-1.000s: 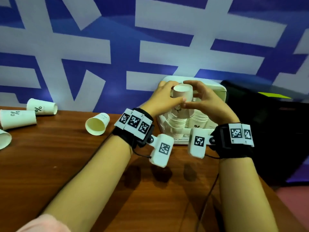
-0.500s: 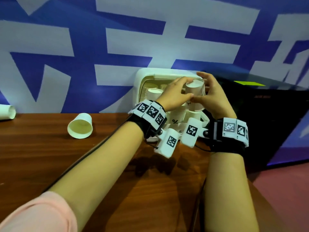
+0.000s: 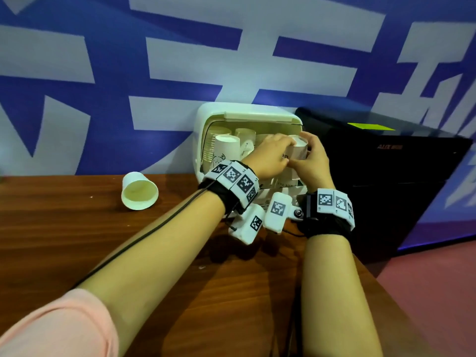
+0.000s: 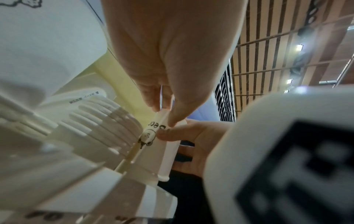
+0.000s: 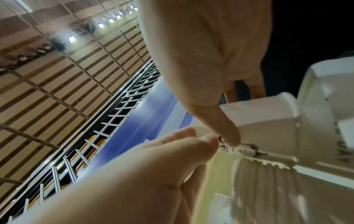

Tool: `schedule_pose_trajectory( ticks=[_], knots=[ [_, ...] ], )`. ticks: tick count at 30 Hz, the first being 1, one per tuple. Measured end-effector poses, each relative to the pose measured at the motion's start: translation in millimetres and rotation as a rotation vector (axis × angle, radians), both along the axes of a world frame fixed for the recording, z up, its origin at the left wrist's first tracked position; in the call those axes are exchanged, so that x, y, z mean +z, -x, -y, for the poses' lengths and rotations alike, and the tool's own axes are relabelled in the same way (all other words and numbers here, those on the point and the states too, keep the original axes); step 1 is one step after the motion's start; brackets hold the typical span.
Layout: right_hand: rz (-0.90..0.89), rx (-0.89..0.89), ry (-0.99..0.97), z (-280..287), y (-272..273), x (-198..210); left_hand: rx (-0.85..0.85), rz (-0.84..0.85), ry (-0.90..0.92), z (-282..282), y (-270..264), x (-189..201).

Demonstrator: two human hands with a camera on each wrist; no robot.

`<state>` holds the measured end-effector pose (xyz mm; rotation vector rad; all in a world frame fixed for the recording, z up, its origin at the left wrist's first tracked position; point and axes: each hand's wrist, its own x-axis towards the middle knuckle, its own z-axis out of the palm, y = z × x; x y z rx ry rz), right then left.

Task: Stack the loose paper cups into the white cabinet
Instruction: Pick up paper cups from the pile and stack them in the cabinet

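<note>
The white cabinet [image 3: 206, 117] stands open at the back of the table with several stacks of paper cups [image 3: 225, 150] inside. Both hands hold one upside-down paper cup [image 3: 298, 150] at the cabinet's right side, over a stack there. My left hand [image 3: 284, 153] grips its left wall and my right hand [image 3: 307, 150] its right wall. In the left wrist view the cup [image 4: 162, 145] is pinched beside ribbed cup rims [image 4: 99, 121]. From the right wrist the cup [image 5: 268, 121] shows under the right thumb. A loose cup [image 3: 139, 191] lies on its side to the left.
The brown wooden table [image 3: 77, 228] ends just right of my right forearm. A black box [image 3: 386, 171] stands right of the cabinet. A blue and white wall [image 3: 128, 60] runs directly behind the cabinet.
Both hands have carried the upside-down cup from above the middle stacks to the cabinet's right side and lower. My view has shifted right, and the far-left cups have left the frame.
</note>
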<state>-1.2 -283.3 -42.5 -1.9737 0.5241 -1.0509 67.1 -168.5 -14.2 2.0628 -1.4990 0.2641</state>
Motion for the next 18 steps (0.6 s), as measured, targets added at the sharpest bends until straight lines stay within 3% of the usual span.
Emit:
schedule_pose_trajectory(
  ticks=[5, 8, 10, 18],
  knots=[
    [-0.148, 0.016, -0.153, -4.6, -2.9, -11.2, 0.066, 0.140, -0.232, 4.7, 0.1, -7.9],
    [-0.345, -0.010, -0.068, -4.1, -7.0, -18.5, 0.089, 0.289, -0.360, 6.7, 2.1, -17.3],
    [-0.399, -0.025, -0.013, -7.0, -6.2, -16.2, 0.098, 0.342, -0.352, 9.3, 3.6, -21.6],
    [-0.411, 0.015, -0.011, -7.7, -5.7, -12.5, 0.047, 0.290, -0.438, 12.2, 2.7, -17.7]
  ],
)
